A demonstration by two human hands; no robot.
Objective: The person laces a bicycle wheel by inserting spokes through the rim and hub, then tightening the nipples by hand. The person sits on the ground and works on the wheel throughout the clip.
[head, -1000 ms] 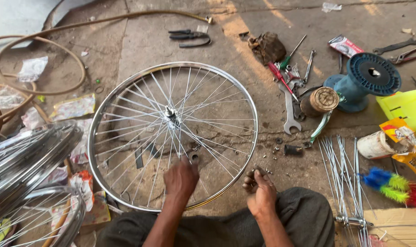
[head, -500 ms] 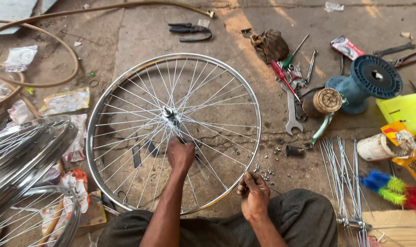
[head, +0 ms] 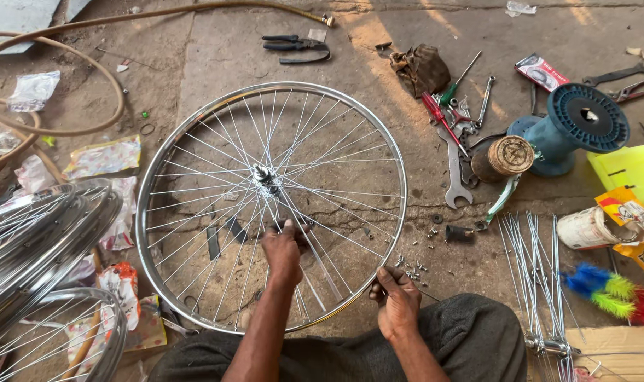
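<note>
Down on the stained concrete floor (head: 216, 64) a spoked bicycle wheel (head: 271, 205) lies flat, its shiny rim making a wide ring in front of the seated person's knees. The left hand (head: 282, 249) reaches in over the near part of the wheel, between hub and rim, with fingers curled down among the spokes; it looks pinched on a spoke or some small part there, though from here I cannot tell exactly which. The right hand (head: 398, 304) sits just outside the rim at its lower right edge, fingers drawn together as if nipping something small, and a thin loose spoke seems to run out from under it. A scatter of small spoke nipples (head: 410, 267) lies on the floor just beyond that hand.

To the right, a bundle of loose spokes (head: 537, 276) lies fanned out near the person's knee. Farther back sit a blue flanged stand (head: 575, 127), a round tin with a tan lid (head: 506, 157), and a long open-ended spanner (head: 455, 166) amid red- and green-handled screwdrivers (head: 442, 106). A pair of pliers (head: 293, 44) rests well beyond the wheel, and a tan hose (head: 88, 113) loops along the far left. More chrome rims (head: 39, 240) are stacked at the left, touching nothing of the wheel in hand. A bright feather duster (head: 612, 290) lies at the right edge beside a white tub (head: 583, 228).
</note>
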